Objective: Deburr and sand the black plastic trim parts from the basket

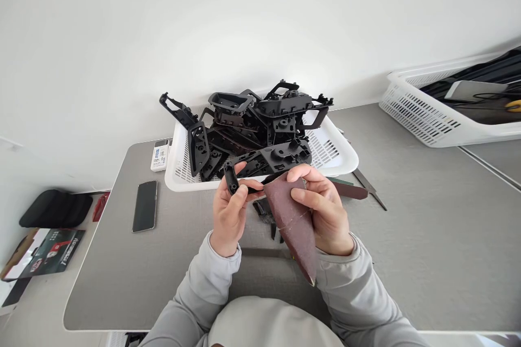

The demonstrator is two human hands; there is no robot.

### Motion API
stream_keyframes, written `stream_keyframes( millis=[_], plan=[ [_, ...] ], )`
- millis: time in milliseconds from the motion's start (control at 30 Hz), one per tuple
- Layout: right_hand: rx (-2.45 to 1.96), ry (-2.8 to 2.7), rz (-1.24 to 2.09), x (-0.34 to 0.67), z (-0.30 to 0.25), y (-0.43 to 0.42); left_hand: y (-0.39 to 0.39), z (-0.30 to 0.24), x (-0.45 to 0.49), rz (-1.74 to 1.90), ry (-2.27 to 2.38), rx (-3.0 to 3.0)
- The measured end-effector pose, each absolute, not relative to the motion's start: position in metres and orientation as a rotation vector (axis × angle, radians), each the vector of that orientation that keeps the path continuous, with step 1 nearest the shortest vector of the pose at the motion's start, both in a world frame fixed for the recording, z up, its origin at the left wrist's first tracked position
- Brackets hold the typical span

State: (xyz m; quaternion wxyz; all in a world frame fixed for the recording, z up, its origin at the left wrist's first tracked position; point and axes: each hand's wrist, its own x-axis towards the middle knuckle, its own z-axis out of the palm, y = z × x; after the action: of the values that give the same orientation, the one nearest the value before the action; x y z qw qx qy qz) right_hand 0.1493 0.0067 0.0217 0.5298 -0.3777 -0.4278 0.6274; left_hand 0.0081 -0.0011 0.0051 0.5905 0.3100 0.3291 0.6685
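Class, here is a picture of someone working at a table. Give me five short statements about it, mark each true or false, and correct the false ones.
1. The right hand holds a reddish-brown sheet. True.
2. The left hand is empty. False: it holds a black part.
3. A pile of black parts sits in the middle basket. True.
4. The phone lies inside the middle basket. False: it lies on the table.
5. The basket at the right is white. True.

**Bare left hand [228, 211] and bare right hand [329, 214] held close together**

The forearms [362, 282], covered by light-grey fabric sleeves [195, 293], are angled inward. Each hand is curled in a grip, the left thumb [237, 200] pointed upward, the right thumb [306, 197] leftward.
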Motion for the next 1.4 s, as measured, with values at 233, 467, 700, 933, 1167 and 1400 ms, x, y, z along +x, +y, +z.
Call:
stream_keyframes(
  millis=[233,467,700,933,1167,1400],
  plan=[
    [-0.908,-1.161,1.461,0.149,0.018,0.005,-0.003,0.002,0.006,1.534,0.856,0.8],
    [-0.927,-1.29,1.23,0.159,0.019,0.008,0.002,0.001,0.003,1.501,0.896,0.749],
    [-1.038,-1.433,1.015,0.162,0.029,0.005,0.001,0.003,0.004,1.538,0.927,0.711],
    [-1.06,-1.553,0.933,0.155,0.026,0.004,-0.002,0.0,0.006,1.565,0.912,0.751],
    [-1.052,-1.589,0.847,0.157,0.025,0.002,-0.002,0.002,0.005,1.596,0.93,0.754],
    [-1.054,-1.517,0.951,0.16,0.027,0.005,0.0,0.002,0.004,1.657,0.945,0.704]
  ],
)
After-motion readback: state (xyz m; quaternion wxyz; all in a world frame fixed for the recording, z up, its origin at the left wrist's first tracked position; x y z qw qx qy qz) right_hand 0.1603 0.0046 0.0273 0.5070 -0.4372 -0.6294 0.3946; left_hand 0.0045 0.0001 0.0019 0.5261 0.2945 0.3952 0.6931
